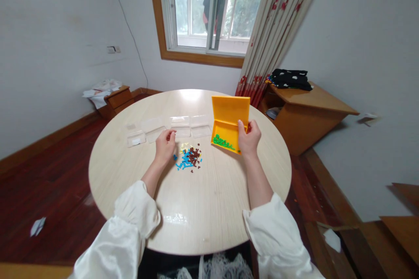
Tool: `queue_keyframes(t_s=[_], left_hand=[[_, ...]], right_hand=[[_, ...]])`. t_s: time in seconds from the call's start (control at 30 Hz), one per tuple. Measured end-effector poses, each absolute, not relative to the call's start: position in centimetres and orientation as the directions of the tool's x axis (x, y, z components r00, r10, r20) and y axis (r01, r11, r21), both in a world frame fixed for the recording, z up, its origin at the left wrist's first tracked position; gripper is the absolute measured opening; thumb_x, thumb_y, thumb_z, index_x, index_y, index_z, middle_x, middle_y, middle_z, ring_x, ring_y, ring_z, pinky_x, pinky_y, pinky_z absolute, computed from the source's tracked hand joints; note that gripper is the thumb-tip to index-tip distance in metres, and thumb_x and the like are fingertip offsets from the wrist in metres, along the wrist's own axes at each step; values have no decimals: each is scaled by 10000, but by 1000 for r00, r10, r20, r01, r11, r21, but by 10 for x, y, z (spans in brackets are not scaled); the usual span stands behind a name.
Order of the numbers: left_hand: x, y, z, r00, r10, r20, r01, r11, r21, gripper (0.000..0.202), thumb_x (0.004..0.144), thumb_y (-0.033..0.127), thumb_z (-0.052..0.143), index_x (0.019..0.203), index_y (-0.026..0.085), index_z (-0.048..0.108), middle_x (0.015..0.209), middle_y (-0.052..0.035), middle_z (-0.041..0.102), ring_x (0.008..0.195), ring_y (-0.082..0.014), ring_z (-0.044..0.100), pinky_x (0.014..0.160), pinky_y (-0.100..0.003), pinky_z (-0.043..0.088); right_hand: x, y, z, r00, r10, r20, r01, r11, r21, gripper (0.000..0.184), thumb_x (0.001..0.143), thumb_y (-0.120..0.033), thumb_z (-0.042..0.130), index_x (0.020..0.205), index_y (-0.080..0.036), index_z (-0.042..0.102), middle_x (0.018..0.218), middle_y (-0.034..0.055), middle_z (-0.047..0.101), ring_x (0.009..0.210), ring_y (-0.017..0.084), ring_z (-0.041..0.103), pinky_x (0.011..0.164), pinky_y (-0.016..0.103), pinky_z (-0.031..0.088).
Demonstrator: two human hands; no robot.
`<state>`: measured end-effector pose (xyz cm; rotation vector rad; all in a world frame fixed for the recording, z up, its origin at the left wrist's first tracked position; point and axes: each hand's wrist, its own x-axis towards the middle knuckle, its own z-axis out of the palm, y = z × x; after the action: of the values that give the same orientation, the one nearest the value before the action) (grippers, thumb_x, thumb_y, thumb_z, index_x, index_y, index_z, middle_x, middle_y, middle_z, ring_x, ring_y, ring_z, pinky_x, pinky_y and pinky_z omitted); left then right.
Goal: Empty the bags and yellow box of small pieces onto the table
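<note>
My right hand [249, 138] grips a yellow hinged box [231, 110] by its right side, thumb inside the rim. The box's lid stands raised, and small green bricks [222, 141] lie along its lower inside edge. My left hand [165, 146] is over the table, left of a loose pile. Its fingers are curled towards the thumb, and what they hold, if anything, cannot be made out. Blue bricks [183, 162], brown bricks [194, 155] and pale yellow bricks [185, 145] make up that pile.
Several clear plastic boxes with lids stand beyond the pile, among them one clear box [135, 139] at the left and another clear box [200, 130] near the yellow box. They rest on a round wooden table [209, 209]. A wooden cabinet [314, 104] stands at the right.
</note>
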<state>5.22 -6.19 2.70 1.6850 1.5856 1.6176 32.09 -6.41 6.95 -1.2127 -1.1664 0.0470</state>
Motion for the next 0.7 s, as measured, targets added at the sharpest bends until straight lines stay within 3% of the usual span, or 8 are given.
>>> queue_keyframes(t_s=[0.13,0.23,0.33,0.47,0.57,0.7], left_hand=[[55,-61,24,-194,903,383,381,-290,878,268,778,352,473,845,165,652,746,-36,654,655,-162,578,648,-290,470],[59,-62,24,-155,928,338,273,-288,918,284,722,317,534,917,155,661,786,-49,670,596,-143,569,628,-297,480],[63,-63,27,-109,956,274,102,-264,959,378,648,283,619,1007,167,646,923,-74,689,691,-165,624,708,-344,516],[68,-64,31,-62,971,230,-87,-234,968,365,584,270,729,923,154,655,981,-99,702,890,-237,648,851,-399,506],[68,-66,31,-37,969,246,-170,-248,954,281,707,316,657,931,148,650,1015,-102,697,942,-255,644,880,-420,503],[66,-66,26,-29,969,247,-109,-249,962,274,891,320,455,955,133,644,920,-109,694,793,-238,660,766,-435,539]], right_hand=[[303,-71,69,314,623,716,588,465,-662,223,828,-378,521,692,-207,475,602,-49,476,574,112,433,583,238,365],[294,-73,65,163,620,767,620,540,-569,128,843,-269,481,746,-221,549,659,-18,562,624,140,520,622,256,415],[285,-76,64,-32,534,845,618,675,-403,183,817,-142,447,833,-238,603,774,19,644,731,175,595,678,292,468],[272,-81,66,-229,406,884,576,789,-213,257,825,-81,446,916,-245,622,889,47,679,855,191,627,745,326,514],[261,-86,66,-316,356,880,546,826,-138,256,844,-78,440,936,-233,621,882,54,680,901,192,628,764,332,525],[245,-94,63,-400,326,857,499,861,-95,249,845,-73,432,945,-208,616,894,64,684,925,194,621,780,343,522]])
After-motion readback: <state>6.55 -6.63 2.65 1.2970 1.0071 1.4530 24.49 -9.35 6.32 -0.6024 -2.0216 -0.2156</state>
